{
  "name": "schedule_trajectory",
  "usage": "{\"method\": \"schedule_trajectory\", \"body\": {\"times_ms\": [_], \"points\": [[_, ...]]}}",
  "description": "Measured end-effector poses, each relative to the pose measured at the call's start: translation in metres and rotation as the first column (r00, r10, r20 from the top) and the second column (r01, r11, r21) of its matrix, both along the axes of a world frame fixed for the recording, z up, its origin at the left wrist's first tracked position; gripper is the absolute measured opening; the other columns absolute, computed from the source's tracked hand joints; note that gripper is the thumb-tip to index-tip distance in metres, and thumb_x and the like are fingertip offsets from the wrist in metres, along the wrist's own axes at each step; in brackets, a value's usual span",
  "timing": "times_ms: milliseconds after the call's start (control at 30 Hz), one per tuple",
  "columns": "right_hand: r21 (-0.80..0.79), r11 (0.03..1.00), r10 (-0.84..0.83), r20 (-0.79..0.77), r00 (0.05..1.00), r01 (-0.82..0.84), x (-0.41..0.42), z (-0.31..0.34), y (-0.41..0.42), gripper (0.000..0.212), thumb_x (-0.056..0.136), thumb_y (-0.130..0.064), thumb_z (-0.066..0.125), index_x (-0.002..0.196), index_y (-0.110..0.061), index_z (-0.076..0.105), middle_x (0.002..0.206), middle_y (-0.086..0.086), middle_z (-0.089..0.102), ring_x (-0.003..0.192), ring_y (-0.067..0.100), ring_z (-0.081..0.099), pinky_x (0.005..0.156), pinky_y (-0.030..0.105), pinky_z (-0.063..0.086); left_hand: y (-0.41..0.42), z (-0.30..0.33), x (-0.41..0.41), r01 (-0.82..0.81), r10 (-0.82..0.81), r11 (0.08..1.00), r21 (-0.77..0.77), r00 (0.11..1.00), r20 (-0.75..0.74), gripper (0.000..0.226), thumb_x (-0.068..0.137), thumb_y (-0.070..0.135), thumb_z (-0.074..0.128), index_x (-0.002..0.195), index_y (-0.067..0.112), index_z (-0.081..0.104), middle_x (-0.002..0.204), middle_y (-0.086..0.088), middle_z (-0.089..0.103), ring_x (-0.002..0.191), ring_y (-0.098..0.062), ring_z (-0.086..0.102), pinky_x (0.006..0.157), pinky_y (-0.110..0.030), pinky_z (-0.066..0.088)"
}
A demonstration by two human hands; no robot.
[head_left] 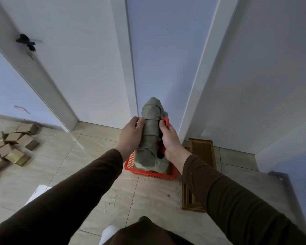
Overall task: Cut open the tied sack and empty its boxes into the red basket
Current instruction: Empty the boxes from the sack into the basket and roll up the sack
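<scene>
The fingers of the right hand (168, 138) are curled shut around a red cutter (163, 137), whose upper tip pokes out above the knuckles and presses against the right side of the sack (151, 131). The fingers of the left hand (131, 135) are spread partly open and wrap the sack's left side, thumb on the front, steadying it rather than gripping hard. A dark cord (153, 119) rings the sack level with both sets of fingertips.

The olive-green sack stands upright, its long axis vertical, sandwiched between the two hands. Its lower end sits inside the red basket (148, 174), towards the basket's far edge, and its pointed top leans near a white door (157, 59). The cutter tip lies just right of the cord, so the right hand is the nearer one for the cut, which probably runs across the cord.

Both forearms, in brown sleeves, reach forward and converge on the sack, wrists raised and palms facing each other. The basket rests on a tiled floor (95, 174). Loose cardboard boxes (12, 144) lie well apart by the left wall, and a wooden tray (203, 151) stands just right of the basket.
</scene>
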State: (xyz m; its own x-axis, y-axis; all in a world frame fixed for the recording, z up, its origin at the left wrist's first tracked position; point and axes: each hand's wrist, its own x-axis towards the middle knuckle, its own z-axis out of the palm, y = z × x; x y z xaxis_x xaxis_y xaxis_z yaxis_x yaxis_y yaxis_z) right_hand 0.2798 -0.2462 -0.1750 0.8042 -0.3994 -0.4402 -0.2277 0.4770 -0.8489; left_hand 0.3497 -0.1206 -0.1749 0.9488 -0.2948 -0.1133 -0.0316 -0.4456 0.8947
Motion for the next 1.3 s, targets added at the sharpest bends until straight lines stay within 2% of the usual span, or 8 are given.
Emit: {"method": "schedule_trajectory", "body": {"times_ms": [133,333,467,667,833,1033,1167,1300], "points": [[-0.097,0.994,0.050,0.017,0.999,-0.048,0.003,0.004,0.008,0.037,0.105,-0.049,0.055,0.141,-0.041,0.061,0.130,-0.005,0.068,0.118,0.016,0.065,0.104,0.044,0.056,-0.003,0.009,-0.007,0.000,-0.008,0.999,-0.042,0.982,-0.189,0.081,0.062,0.094,0.068,0.108,0.029,0.058,0.102,0.008,0.073,0.091,-0.010,0.074,0.077,-0.034,0.061],[-0.255,0.966,-0.020,0.076,0.997,0.039,0.005,-0.002,0.000,0.035,0.110,-0.044,0.047,0.135,-0.022,0.059,0.093,0.003,0.061,0.071,0.010,0.062,0.059,0.030,0.059,-0.002,0.000,-0.008,-0.079,0.027,0.975,-0.208,0.970,-0.242,0.062,0.079,0.052,0.084,0.123,0.021,0.053,0.112,-0.003,0.074,0.095,-0.017,0.075,0.073,-0.028,0.059],[-0.280,0.959,0.044,0.004,0.999,-0.041,0.009,0.002,-0.009,0.028,0.110,-0.046,0.046,0.129,-0.027,0.056,0.083,0.003,0.055,0.060,0.011,0.057,0.052,0.029,0.058,-0.001,-0.001,-0.012,-0.082,0.003,0.951,-0.297,0.966,-0.258,0.049,0.084,0.038,0.083,0.121,0.021,0.057,0.106,-0.006,0.078,0.086,-0.018,0.079,0.067,-0.026,0.061],[-0.359,0.920,0.135,-0.091,0.987,-0.159,0.003,0.002,-0.020,0.048,0.111,-0.048,0.040,0.155,-0.030,0.046,0.129,0.005,0.066,0.093,0.014,0.065,0.053,0.020,0.057,-0.004,0.004,-0.017,-0.095,-0.037,0.902,-0.422,0.955,-0.293,0.047,0.081,0.033,0.085,0.119,0.021,0.059,0.107,-0.009,0.078,0.090,-0.023,0.080,0.070,-0.032,0.064],[-0.168,0.973,0.152,-0.065,0.986,-0.161,-0.004,0.006,-0.019,0.046,0.111,-0.049,0.042,0.151,-0.030,0.051,0.141,0.008,0.064,0.125,0.029,0.064,0.107,0.053,0.054,-0.002,0.013,-0.015,-0.112,-0.191,0.817,-0.566,0.873,-0.449,0.051,0.087,0.036,0.080,0.130,0.013,0.063,0.126,-0.019,0.074,0.104,-0.029,0.078,0.082,-0.042,0.065],[0.143,0.980,0.143,-0.043,0.989,-0.136,-0.011,0.014,-0.014,0.047,0.105,-0.056,0.051,0.141,-0.027,0.061,0.124,0.013,0.071,0.096,0.028,0.071,0.070,0.036,0.060,0.009,0.005,-0.012,-0.113,-0.437,0.744,-0.659,0.665,-0.606,0.073,0.096,0.067,0.057,0.130,0.004,0.073,0.122,-0.021,0.075,0.106,-0.034,0.075,0.093,-0.047,0.062],[0.171,0.975,0.145,-0.015,0.989,-0.140,-0.014,0.005,-0.012,0.052,0.104,-0.060,0.051,0.135,-0.021,0.066,0.119,0.012,0.078,0.093,0.027,0.078,0.068,0.038,0.064,0.014,0.002,-0.005,-0.018,-0.345,0.848,-0.530,0.741,-0.576,0.071,0.099,0.069,0.050,0.128,0.010,0.073,0.125,-0.017,0.077,0.110,-0.030,0.077,0.081,-0.036,0.064],[0.160,0.979,0.126,-0.001,0.992,-0.124,-0.015,0.000,-0.006,0.047,0.105,-0.057,0.052,0.133,-0.023,0.067,0.140,0.026,0.063,0.111,0.037,0.069,0.108,0.063,0.050,0.020,-0.005,0.002,-0.090,-0.040,0.951,-0.295,0.913,-0.407,0.037,0.095,0.054,0.069,0.114,0.022,0.063,0.103,-0.006,0.073,0.077,-0.016,0.073,0.057,-0.021,0.056]]}}
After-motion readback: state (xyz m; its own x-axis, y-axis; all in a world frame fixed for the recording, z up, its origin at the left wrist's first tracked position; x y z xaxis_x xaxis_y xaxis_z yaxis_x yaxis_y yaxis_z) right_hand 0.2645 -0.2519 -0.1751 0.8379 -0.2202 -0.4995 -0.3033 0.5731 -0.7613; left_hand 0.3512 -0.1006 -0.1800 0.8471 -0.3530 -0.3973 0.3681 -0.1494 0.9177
